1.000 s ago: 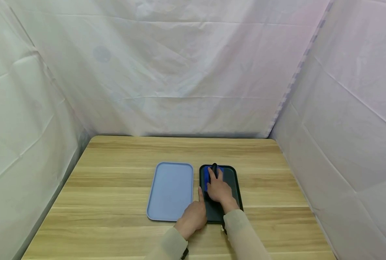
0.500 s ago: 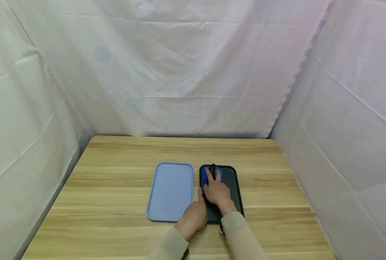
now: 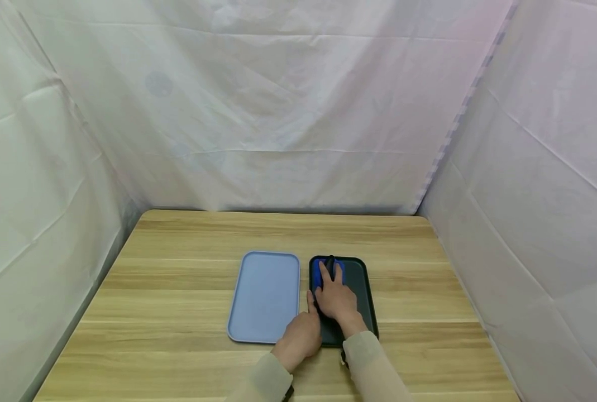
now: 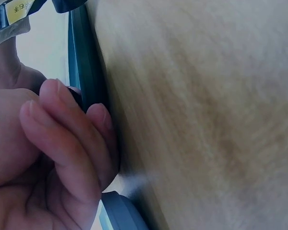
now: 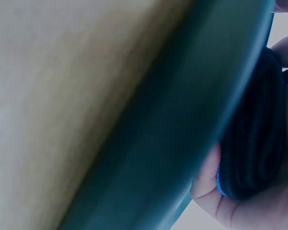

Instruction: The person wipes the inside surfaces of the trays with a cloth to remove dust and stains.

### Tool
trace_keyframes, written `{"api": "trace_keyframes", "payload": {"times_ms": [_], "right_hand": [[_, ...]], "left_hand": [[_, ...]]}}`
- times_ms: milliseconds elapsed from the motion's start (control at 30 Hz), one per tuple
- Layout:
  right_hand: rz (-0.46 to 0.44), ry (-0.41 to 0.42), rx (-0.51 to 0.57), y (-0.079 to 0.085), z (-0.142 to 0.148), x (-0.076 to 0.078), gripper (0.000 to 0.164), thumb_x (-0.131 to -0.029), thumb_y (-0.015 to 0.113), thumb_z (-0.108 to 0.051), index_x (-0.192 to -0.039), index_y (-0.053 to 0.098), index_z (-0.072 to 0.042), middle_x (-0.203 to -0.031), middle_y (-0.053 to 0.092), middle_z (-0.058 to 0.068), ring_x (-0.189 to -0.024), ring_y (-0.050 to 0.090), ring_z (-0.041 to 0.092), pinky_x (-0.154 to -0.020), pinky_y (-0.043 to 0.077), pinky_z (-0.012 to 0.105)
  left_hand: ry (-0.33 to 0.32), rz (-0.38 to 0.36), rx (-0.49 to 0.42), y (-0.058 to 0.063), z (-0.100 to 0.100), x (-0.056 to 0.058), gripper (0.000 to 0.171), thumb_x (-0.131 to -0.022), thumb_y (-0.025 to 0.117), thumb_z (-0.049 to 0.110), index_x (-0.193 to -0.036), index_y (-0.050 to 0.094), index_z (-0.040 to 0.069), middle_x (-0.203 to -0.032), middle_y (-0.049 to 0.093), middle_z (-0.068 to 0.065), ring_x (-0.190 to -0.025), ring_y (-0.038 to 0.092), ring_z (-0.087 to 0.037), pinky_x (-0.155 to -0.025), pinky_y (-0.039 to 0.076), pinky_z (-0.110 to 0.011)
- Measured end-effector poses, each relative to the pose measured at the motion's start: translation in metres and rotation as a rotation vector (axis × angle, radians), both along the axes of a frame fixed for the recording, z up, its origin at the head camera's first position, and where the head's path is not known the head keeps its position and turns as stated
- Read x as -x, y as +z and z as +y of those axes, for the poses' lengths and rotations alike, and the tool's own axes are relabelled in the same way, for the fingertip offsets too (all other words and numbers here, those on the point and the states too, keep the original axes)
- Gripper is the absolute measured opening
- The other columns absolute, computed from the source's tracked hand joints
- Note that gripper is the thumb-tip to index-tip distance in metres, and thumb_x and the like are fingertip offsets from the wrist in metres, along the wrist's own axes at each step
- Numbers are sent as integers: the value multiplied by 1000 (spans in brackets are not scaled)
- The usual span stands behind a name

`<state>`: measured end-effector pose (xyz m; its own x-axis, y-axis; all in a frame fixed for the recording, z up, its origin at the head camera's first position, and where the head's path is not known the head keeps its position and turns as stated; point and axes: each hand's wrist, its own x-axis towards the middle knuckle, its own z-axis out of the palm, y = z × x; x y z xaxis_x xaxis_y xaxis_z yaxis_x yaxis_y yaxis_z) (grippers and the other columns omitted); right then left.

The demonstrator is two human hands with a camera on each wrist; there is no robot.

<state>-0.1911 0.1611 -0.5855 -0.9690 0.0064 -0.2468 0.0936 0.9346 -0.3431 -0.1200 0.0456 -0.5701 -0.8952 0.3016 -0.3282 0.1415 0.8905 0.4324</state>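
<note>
In the head view my right hand (image 3: pixel 335 298) grips a blue pad (image 3: pixel 317 273) with a black handle-like piece (image 3: pixel 330 267); its exact kind is unclear. The index and middle fingers spread either side of the black part. The right wrist view shows dark, ridged material (image 5: pixel 254 129) between the fingers and palm. Under it lies a dark green tray (image 3: pixel 361 290), the pad at its far left. My left hand (image 3: pixel 302 335) touches the tray's left edge with a straight index finger. In the left wrist view the other fingers (image 4: pixel 77 143) are curled with nothing visible between them.
A light blue tray (image 3: pixel 265 296) lies just left of the green one, close to the left hand. Both rest on a wood-grain table (image 3: pixel 177 279). White fabric (image 3: pixel 288 111) hangs along the back and both sides.
My right hand and the blue pad have shifted slightly left on the green tray. Over the last half second they barely move. The left hand stays in place.
</note>
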Motion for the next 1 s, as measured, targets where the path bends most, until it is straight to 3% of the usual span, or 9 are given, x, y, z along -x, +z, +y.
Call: {"api": "trace_keyframes", "payload": {"times_ms": [1000], "right_hand": [[29,19,9,-2,1,-22,69,-105,57,-35,-166,24,-33,-171,16,22,-70,64,33,-55,49,46]], "left_hand": [[19,27,-20,-4,0,-2,90,-93,68,5,-163,13,-7,-54,52,-5,-46,49,-16,-47,43,-30]]}}
